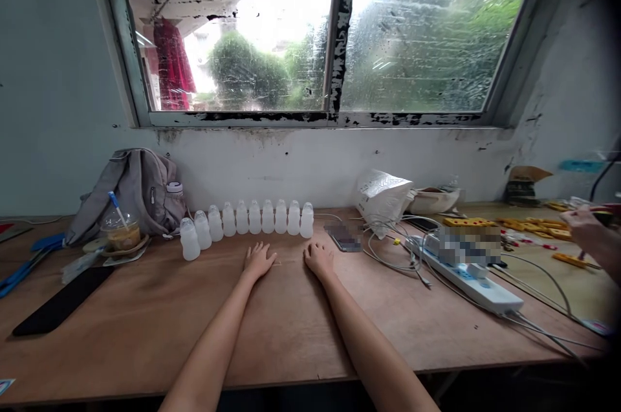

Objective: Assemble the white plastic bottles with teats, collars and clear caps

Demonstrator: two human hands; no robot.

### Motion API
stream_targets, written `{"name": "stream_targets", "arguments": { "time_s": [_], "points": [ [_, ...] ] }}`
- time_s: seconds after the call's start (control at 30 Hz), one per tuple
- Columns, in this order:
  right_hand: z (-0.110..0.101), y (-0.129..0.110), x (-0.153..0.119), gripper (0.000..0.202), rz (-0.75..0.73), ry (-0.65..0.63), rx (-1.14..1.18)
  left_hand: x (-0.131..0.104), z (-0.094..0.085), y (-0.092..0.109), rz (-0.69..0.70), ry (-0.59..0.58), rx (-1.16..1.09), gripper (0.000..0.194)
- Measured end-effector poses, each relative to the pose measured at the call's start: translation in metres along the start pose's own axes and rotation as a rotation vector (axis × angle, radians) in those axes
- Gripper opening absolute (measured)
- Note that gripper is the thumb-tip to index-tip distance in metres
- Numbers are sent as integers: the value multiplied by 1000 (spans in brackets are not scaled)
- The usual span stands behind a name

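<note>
My left hand (pixel 259 260) lies palm down on the brown wooden table (pixel 286 328), its fingers spread and nothing in them. To its right, my right hand (pixel 319 258) also rests on the tabletop, with the fingers slightly bent and apart, holding nothing. Just beyond both hands stands a curved row of several frosted white bottles (pixel 255 218), shaped like small baby bottles, all upright. The row runs from the left near the backpack to behind my right hand. Neither hand touches a bottle. A dark phone (pixel 345 238) lies to the right of my right hand.
On the left are a grey backpack (pixel 133 195), a drink cup (pixel 123 234) with a straw, and a black strip (pixel 63 302). Cables and a white power strip (pixel 485 289) lie right. Another person's hand (pixel 594 234) is near yellow parts (pixel 538 228) at far right.
</note>
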State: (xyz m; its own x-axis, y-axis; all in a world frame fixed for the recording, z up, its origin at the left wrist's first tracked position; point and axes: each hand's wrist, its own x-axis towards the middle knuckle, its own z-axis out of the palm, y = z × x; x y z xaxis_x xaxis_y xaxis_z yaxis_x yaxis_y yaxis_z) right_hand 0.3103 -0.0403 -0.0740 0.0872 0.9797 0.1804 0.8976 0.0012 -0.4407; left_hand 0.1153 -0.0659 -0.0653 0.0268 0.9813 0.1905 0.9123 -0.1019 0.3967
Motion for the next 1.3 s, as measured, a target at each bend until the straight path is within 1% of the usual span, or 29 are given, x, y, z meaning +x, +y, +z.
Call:
{"name": "stream_targets", "arguments": {
  "time_s": [0.07, 0.1, 0.17, 0.23, 0.3, 0.33, 0.4, 0.43, 0.47, 0.53, 0.6, 0.67, 0.73, 0.8, 0.87, 0.93, 1.0, 1.03, 1.07, 1.1, 1.13, 1.2, 1.27, 1.3],
  "points": [
    [-3, -2, -4, 30, -78, 15, 61, -7, -8, -6, 8, 84, -60, 41],
    [-5, -3, -5, 29, -111, 28, 91, -11, -14, -9, 0, 143, -88, 39],
    [-6, -7, -6, 30, -157, 70, 143, -18, -30, -16, -41, 297, -133, 41],
    [-6, -12, -7, 32, -187, 118, 180, -24, -48, -25, -113, 464, -156, 43],
    [-5, -18, -9, 31, -215, 152, 206, -28, -64, -35, -227, 669, -177, 44],
    [-5, -20, -10, 31, -229, 162, 216, -29, -70, -41, -300, 802, -194, 46],
    [-3, -24, -12, 30, -251, 171, 231, -29, -77, -56, -456, 1078, -239, 58],
    [-2, -25, -13, 30, -257, 172, 237, -29, -78, -65, -523, 1166, -259, 65],
    [-2, -26, -14, 30, -261, 173, 242, -28, -76, -75, -578, 1201, -280, 70],
    [-1, -27, -15, 29, -265, 174, 250, -23, -71, -94, -675, 1168, -326, 80],
    [0, -29, -15, 29, -270, 173, 258, -16, -65, -112, -731, 1113, -363, 85],
    [2, -31, -16, 28, -278, 170, 264, -9, -61, -124, -737, 1087, -382, 81],
    [5, -33, -17, 28, -287, 167, 270, -4, -58, -132, -726, 1087, -383, 68],
    [7, -34, -19, 27, -295, 161, 276, -1, -57, -136, -719, 1099, -380, 55],
    [9, -36, -20, 26, -304, 157, 287, -2, -56, -137, -729, 1123, -382, 49],
    [10, -37, -21, 25, -312, 158, 305, -6, -57, -133, -758, 1156, -382, 52],
    [10, -39, -22, 24, -317, 164, 329, -10, -59, -122, -731, 1206, -363, 58],
    [9, -39, -23, 24, -318, 167, 336, -12, -60, -115, -667, 1230, -346, 59],
    [8, -40, -24, 22, -325, 169, 352, -15, -61, -106, -542, 1220, -320, 59],
    [6, -41, -25, 21, -339, 164, 386, -17, -62, -96, -391, 1163, -300, 58],
    [4, -41, -27, 20, -358, 153, 432, -19, -62, -85, -225, 1059, -274, 56],
    [0, -42, -30, 24, -417, 76, 642, -23, -60, -66, 83, 772, -201, 51],
    [-3, -41, -32, 32, -390, -48, 842, -27, -57, -51, 333, 513, -115, 43],
    [-5, -40, -32, 36, -350, -109, 915, -28, -55, -45, 419, 409, -81, 40]
  ]
}}
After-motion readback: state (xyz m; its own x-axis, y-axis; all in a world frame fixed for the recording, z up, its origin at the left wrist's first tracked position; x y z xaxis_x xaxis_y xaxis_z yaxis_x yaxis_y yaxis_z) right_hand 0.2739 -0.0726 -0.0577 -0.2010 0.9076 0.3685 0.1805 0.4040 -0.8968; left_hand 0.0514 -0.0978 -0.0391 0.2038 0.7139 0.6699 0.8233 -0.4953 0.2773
